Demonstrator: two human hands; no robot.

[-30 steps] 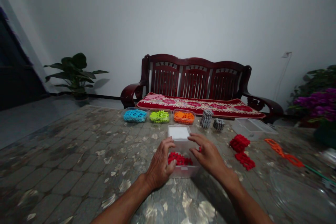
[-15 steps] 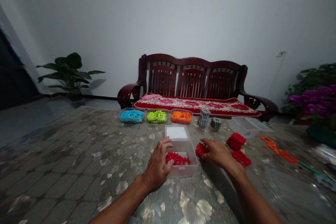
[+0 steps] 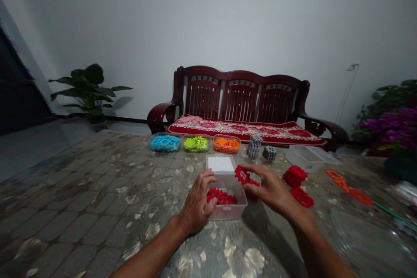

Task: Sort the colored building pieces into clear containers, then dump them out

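Head: right hand [image 3: 272, 189] pinches red piece [image 3: 243, 176] over red-filled clear box [image 3: 228, 213]; left hand [image 3: 197, 202] grips box.

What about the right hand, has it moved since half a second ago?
Yes. Judged against the clear box, the right hand has edged left toward the box's right rim, now holding a red piece above it.

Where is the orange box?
Head view, far middle of the table: the orange box sits right of the green box and left of the grey blocks.

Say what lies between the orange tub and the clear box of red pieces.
Head view: only a flat white lid, between orange tub and clear box.
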